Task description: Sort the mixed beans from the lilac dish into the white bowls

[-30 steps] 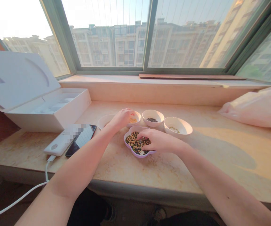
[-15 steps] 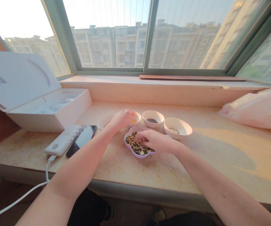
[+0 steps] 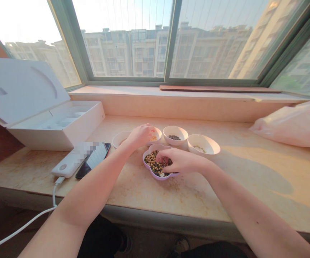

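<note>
My right hand (image 3: pixel 179 161) reaches into a lilac-rimmed, flower-shaped dish (image 3: pixel 149 168), its fingertips bunched among mixed beans (image 3: pixel 151 162). My left hand (image 3: pixel 141 136) curls just over the edge of a small white bowl (image 3: pixel 158 131), partly covering its yellow grains (image 3: pixel 154 138). Whatever either hand may hold is hidden. Near my left hand sits a white bowl (image 3: pixel 120 139), its inside mostly out of sight. Further right are a bowl of dark seeds (image 3: pixel 174 137) and a wider bowl of pale seeds (image 3: pixel 199 148).
The bowls stand on a marble windowsill ledge (image 3: pixel 187 200). An open white box (image 3: pixel 50 125), a white power bank (image 3: pixel 69 161) with a cable (image 3: pixel 23 225), and a phone (image 3: pixel 93 161) lie left. A pale pink plastic bag (image 3: pixel 292 125) lies right.
My right hand's fingers have bunched and dug into the beans. My left hand has shifted slightly right, covering more of the yellow grains.
</note>
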Demonstrator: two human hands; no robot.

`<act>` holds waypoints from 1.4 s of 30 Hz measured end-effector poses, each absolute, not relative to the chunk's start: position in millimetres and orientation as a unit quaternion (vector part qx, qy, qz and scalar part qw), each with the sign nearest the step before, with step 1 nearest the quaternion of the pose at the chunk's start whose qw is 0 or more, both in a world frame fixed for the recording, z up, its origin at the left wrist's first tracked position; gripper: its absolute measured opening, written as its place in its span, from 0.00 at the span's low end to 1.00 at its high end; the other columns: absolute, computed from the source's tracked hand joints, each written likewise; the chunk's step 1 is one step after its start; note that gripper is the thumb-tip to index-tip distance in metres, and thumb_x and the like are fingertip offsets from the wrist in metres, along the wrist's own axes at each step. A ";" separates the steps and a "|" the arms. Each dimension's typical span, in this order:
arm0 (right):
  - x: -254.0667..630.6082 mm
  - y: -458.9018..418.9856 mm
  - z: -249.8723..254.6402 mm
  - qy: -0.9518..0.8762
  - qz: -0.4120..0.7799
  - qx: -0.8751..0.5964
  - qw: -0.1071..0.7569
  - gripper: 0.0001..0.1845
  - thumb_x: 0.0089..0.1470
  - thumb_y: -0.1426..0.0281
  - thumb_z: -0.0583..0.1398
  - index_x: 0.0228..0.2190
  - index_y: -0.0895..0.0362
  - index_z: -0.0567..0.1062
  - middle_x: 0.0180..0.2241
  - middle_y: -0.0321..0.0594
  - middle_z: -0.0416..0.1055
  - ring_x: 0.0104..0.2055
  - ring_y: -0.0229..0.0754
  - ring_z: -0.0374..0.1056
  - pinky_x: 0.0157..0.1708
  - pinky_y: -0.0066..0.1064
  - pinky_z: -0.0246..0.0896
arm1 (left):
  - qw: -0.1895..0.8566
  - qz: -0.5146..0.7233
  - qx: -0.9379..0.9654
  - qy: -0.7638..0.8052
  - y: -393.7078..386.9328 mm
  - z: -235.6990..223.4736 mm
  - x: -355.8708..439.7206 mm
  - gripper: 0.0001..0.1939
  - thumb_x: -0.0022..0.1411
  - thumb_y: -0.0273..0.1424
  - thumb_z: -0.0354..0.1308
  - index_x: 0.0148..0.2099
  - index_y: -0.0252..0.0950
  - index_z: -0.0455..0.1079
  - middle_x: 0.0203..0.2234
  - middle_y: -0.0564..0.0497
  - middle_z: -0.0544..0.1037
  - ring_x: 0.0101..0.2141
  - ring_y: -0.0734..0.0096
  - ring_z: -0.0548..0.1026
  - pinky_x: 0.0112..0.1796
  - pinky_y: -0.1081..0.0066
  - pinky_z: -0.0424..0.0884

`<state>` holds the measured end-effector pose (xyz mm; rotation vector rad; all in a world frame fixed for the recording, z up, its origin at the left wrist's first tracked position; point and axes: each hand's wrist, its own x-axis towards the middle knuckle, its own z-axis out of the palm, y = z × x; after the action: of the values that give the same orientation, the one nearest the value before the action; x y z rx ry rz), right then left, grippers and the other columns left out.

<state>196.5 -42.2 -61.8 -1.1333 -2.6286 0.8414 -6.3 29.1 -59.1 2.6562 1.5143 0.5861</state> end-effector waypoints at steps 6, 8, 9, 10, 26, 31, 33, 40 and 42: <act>189.3 -45.2 -60.6 -0.866 0.299 -0.391 0.086 0.08 0.52 0.75 0.62 0.35 0.53 0.78 0.32 0.39 0.76 0.31 0.42 0.68 0.29 0.33 0.59 | 0.007 0.179 0.866 0.467 31.0 -61.7 -6.8 0.15 0.66 0.27 0.57 0.52 0.40 0.77 0.46 0.45 0.79 0.42 0.61 0.79 0.42 0.67 0.73; 185.6 -47.1 -59.5 -0.867 0.294 -0.392 0.090 0.11 0.52 0.78 0.60 0.35 0.54 0.78 0.34 0.40 0.77 0.33 0.43 0.69 0.30 0.33 0.60 | 0.003 0.178 0.868 0.463 32.2 -63.2 -6.5 0.14 0.66 0.28 0.56 0.52 0.40 0.77 0.46 0.45 0.79 0.42 0.61 0.79 0.42 0.67 0.73; 184.3 -47.8 -59.2 -0.868 0.289 -0.394 0.091 0.11 0.51 0.79 0.60 0.35 0.54 0.78 0.35 0.41 0.77 0.34 0.44 0.70 0.31 0.33 0.61 | 0.002 0.178 0.869 0.461 32.6 -63.8 -6.3 0.14 0.67 0.28 0.56 0.52 0.39 0.77 0.46 0.45 0.79 0.42 0.61 0.79 0.42 0.67 0.73; 183.4 -48.2 -59.1 -0.869 0.285 -0.395 0.093 0.11 0.51 0.80 0.60 0.34 0.54 0.78 0.36 0.42 0.77 0.36 0.45 0.71 0.32 0.34 0.61 | 0.001 0.177 0.871 0.459 32.7 -64.0 -6.3 0.14 0.66 0.29 0.56 0.52 0.40 0.77 0.46 0.45 0.79 0.42 0.60 0.79 0.42 0.67 0.73; 203.0 -38.9 -61.0 -0.851 0.291 -0.394 0.189 0.07 0.60 0.71 0.57 0.38 0.53 0.76 0.40 0.39 0.79 0.44 0.44 0.74 0.45 0.37 0.67 | 0.012 0.190 0.863 0.467 29.1 -54.9 -9.3 0.14 0.66 0.25 0.54 0.49 0.37 0.78 0.43 0.45 0.81 0.40 0.62 0.79 0.41 0.67 0.73; 206.6 -32.9 -61.4 -0.767 0.348 -0.433 0.322 0.09 0.58 0.67 0.62 0.41 0.55 0.74 0.39 0.43 0.78 0.41 0.44 0.73 0.43 0.38 0.69 | 0.032 0.249 0.872 0.420 23.0 -47.9 -2.3 0.15 0.67 0.24 0.51 0.46 0.37 0.79 0.42 0.46 0.82 0.40 0.65 0.78 0.43 0.67 0.73; 208.4 -28.9 -62.3 -0.716 0.388 -0.439 0.380 0.14 0.56 0.64 0.65 0.44 0.54 0.71 0.39 0.43 0.78 0.41 0.44 0.74 0.43 0.38 0.69 | 0.053 0.259 0.887 0.378 14.7 -44.5 3.7 0.14 0.67 0.25 0.53 0.46 0.37 0.79 0.41 0.47 0.82 0.39 0.68 0.78 0.43 0.68 0.74; 216.2 -19.1 -63.2 -0.616 0.471 -0.452 0.442 0.37 0.48 0.51 0.70 0.54 0.53 0.67 0.40 0.42 0.76 0.29 0.38 0.66 0.29 0.33 0.63 | 0.065 0.273 0.902 0.328 -4.2 -43.3 17.3 0.12 0.71 0.31 0.54 0.49 0.41 0.78 0.43 0.49 0.81 0.40 0.70 0.78 0.43 0.68 0.73; 216.9 -18.9 -63.2 -0.607 0.488 -0.446 0.441 0.38 0.47 0.52 0.70 0.55 0.53 0.68 0.39 0.41 0.76 0.28 0.38 0.65 0.29 0.33 0.62 | 0.059 0.284 0.898 0.330 -3.3 -45.0 18.3 0.11 0.72 0.30 0.53 0.46 0.40 0.78 0.44 0.49 0.80 0.40 0.70 0.78 0.43 0.68 0.73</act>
<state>216.9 -18.9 -63.2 -1.1082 -1.5062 1.2110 18.3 -3.3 -45.0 2.7206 0.9983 0.8606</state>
